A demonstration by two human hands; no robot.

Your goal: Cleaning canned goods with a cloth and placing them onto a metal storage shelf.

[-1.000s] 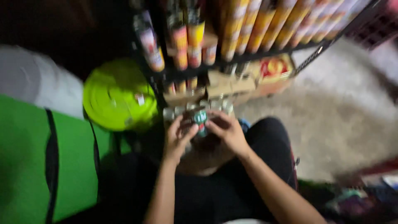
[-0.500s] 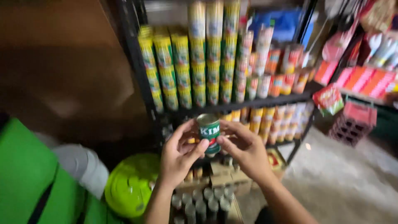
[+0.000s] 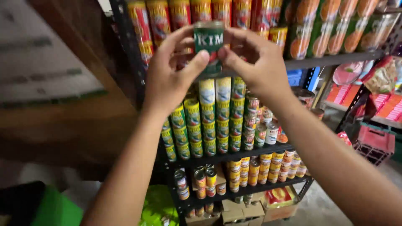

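Observation:
Both my hands hold one green can point(image 3: 209, 42) with white lettering, raised in front of the upper shelf. My left hand point(image 3: 169, 75) grips its left side with thumb and fingers. My right hand point(image 3: 257, 65) pinches its right side. Behind the can stand rows of red and yellow cans point(image 3: 167, 19). Below them, stacked green and yellow cans point(image 3: 209, 121) fill the middle shelf of a black metal rack point(image 3: 234, 155).
Orange-labelled cans point(image 3: 335, 29) fill the upper right. Small yellow and red cans point(image 3: 268, 167) sit lower down, cardboard boxes point(image 3: 251, 209) at the bottom. A wooden panel point(image 3: 71, 113) stands left, a green item point(image 3: 54, 207) bottom left, and a red crate point(image 3: 374, 142) plus packets on the right.
My hands lifted the green can from low near the floor, past the middle shelf, up to the top shelf. The view tilted upward with them.

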